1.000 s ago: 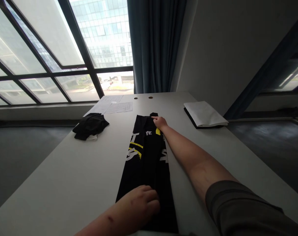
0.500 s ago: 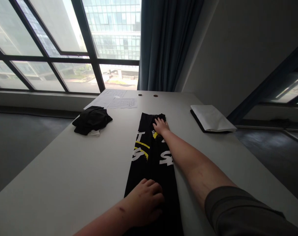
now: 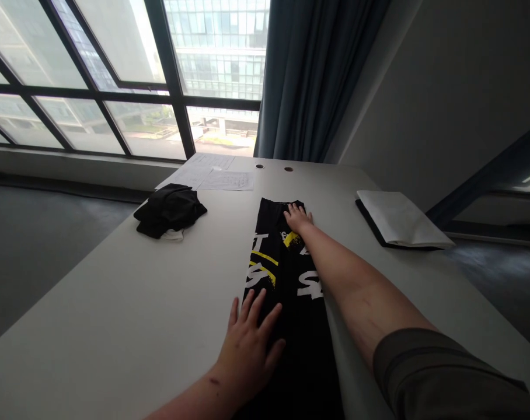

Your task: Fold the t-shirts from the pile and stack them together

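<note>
A black garment [image 3: 309, 332] with white lettering and yellow stripes lies folded into a long strip on the white table [image 3: 168, 303]. It looks like a T-shirt, though its exact kind is unclear. Toward its far end my right hand [image 3: 297, 217] rests flat, fingers spread, just above a yellow patch. Closer to me, my left hand [image 3: 251, 341] lies over the garment's left side with its fingers fanned out below the white print. The near end of the cloth runs out of the bottom of the view.
At the table's left edge sits a crumpled black cloth [image 3: 171, 210] with a bit of white under it. Papers [image 3: 225, 179] lie behind it. A folded white sheet [image 3: 400, 217] over something black is on the right. Two round holes, a window and a blue curtain [image 3: 309, 81] are at the far end.
My left hand has gone from curled fingers to spread ones and moved slightly forward. My right hand has changed from pinching the far edge to lying flat, and the fabric there is unfolded wider.
</note>
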Action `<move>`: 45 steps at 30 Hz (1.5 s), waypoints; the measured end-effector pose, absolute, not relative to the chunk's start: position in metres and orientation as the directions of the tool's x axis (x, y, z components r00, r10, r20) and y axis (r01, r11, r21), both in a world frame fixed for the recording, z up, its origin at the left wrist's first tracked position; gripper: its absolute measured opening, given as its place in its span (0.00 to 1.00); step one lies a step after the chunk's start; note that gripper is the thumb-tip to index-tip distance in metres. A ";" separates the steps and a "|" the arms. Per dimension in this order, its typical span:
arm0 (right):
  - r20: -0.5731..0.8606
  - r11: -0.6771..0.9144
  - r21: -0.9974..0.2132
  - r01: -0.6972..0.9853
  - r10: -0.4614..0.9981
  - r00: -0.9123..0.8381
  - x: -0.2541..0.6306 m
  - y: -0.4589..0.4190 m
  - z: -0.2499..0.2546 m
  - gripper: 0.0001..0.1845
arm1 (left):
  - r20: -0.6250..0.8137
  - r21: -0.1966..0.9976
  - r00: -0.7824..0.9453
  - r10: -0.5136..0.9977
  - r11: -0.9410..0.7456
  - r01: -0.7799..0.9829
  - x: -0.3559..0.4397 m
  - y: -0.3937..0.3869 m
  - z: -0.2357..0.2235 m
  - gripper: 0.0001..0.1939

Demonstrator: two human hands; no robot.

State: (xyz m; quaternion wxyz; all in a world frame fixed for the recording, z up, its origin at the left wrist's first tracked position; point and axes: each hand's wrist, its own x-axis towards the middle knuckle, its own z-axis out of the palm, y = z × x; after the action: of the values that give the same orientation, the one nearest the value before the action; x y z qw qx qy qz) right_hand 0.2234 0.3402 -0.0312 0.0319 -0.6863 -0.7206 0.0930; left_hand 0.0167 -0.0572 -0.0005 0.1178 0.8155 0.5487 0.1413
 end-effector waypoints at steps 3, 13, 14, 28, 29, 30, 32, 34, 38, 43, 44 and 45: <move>-0.146 0.031 -0.154 0.988 0.988 -0.054 0.221 0.350 -0.029 0.38 | 0.092 0.306 0.306 0.948 -0.319 0.897 0.015 -0.050 -0.008 0.34; 0.186 0.209 -0.185 0.960 0.967 -0.175 0.226 0.332 -0.036 0.29 | 0.126 0.257 0.294 0.947 -0.317 0.913 0.021 -0.049 -0.016 0.36; 0.214 0.224 -0.178 0.958 0.959 -0.185 0.227 0.329 -0.037 0.28 | 0.130 0.250 0.290 0.948 -0.315 0.916 0.021 -0.049 -0.016 0.35; 0.040 0.206 -0.210 0.956 0.979 -0.202 0.204 0.329 -0.020 0.32 | 0.077 0.350 0.299 0.951 -0.307 0.885 0.016 -0.049 -0.011 0.34; 0.014 0.203 -0.215 0.955 0.979 -0.204 0.203 0.327 -0.022 0.33 | 0.071 0.358 0.299 0.952 -0.304 0.883 0.016 -0.050 -0.010 0.34; -0.007 0.197 -0.220 0.956 0.979 -0.203 0.202 0.326 -0.022 0.34 | 0.064 0.363 0.297 0.953 -0.299 0.882 0.016 -0.050 -0.010 0.34; -0.025 0.185 -0.231 0.955 0.980 -0.196 0.200 0.321 -0.022 0.35 | 0.054 0.367 0.299 0.953 -0.297 0.881 0.016 -0.049 -0.009 0.34; -0.025 0.182 -0.242 0.953 0.981 -0.194 0.200 0.311 -0.021 0.36 | 0.051 0.366 0.302 0.952 -0.299 0.881 0.015 -0.049 -0.008 0.35; -0.007 0.250 -0.283 0.926 0.965 -0.263 0.211 0.264 -0.024 0.37 | 0.061 0.349 0.299 0.952 -0.301 0.888 0.015 -0.050 -0.010 0.34; 0.088 0.561 -0.332 0.759 0.819 -0.567 0.246 0.153 -0.040 0.37 | 0.072 0.323 0.302 0.951 -0.309 0.894 0.017 -0.051 -0.012 0.34; 0.078 0.581 -0.309 0.753 0.805 -0.588 0.252 0.130 -0.040 0.38 | 0.076 0.315 0.299 0.951 -0.307 0.898 0.017 -0.051 -0.013 0.34; 0.074 0.597 -0.286 0.750 0.794 -0.603 0.256 0.107 -0.040 0.39 | 0.080 0.306 0.296 0.952 -0.306 0.901 0.017 -0.051 -0.013 0.34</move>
State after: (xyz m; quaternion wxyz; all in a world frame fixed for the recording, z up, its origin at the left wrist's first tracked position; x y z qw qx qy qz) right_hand 0.2563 0.1073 -0.0398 0.0973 -0.4345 -0.8882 0.1136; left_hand 0.0174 -0.0508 -0.0131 0.1017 0.7986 0.5801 0.1241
